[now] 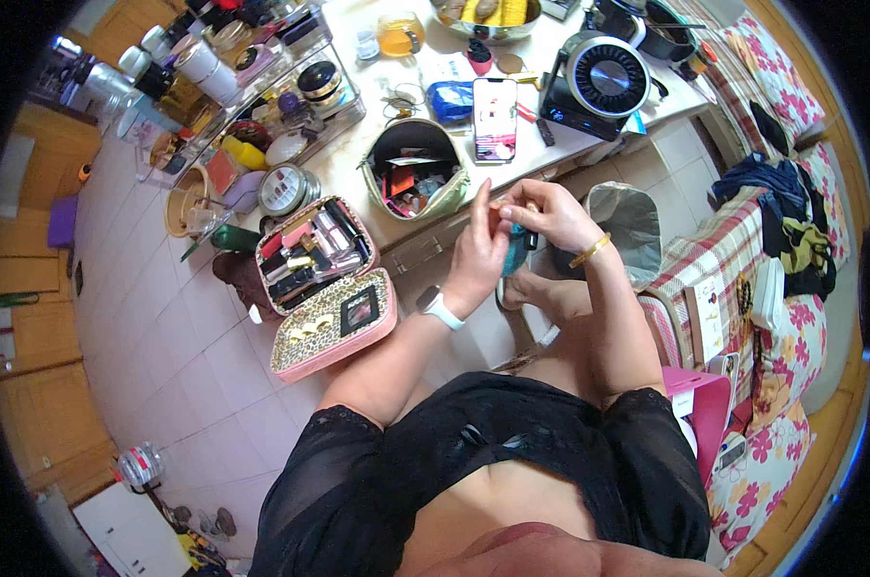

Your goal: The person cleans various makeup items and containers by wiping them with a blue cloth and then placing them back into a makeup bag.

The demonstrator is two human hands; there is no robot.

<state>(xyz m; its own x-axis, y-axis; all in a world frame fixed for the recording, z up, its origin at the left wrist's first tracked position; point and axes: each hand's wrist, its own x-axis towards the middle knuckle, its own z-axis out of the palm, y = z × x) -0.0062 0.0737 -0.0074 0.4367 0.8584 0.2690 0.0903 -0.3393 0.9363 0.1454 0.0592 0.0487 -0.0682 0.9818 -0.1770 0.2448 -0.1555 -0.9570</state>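
Note:
My right hand (547, 213) is closed around a small dark cylinder (531, 229), perhaps a cosmetic tube, which pokes out below its fingers. Its fingertips meet the fingers of my left hand (478, 252), whose index finger points up. Whether anything sits in the left fingers is hidden. Both hands hover just off the table's front edge. Beyond them a smartphone (495, 119) stands with its screen lit. An unzipped pouch (415, 205) holding cosmetics is left of the phone. A pink makeup case (334, 353) lies with its lid folded back, showing lipsticks and tubes (316, 249).
A clear organizer (345, 108) with jars and bottles fills the table's left end. At the right stands a round black fan-like device (608, 76). A lined bin (622, 223) is below the table edge. Beside it runs a plaid-covered seat (684, 281) with clothes (774, 209).

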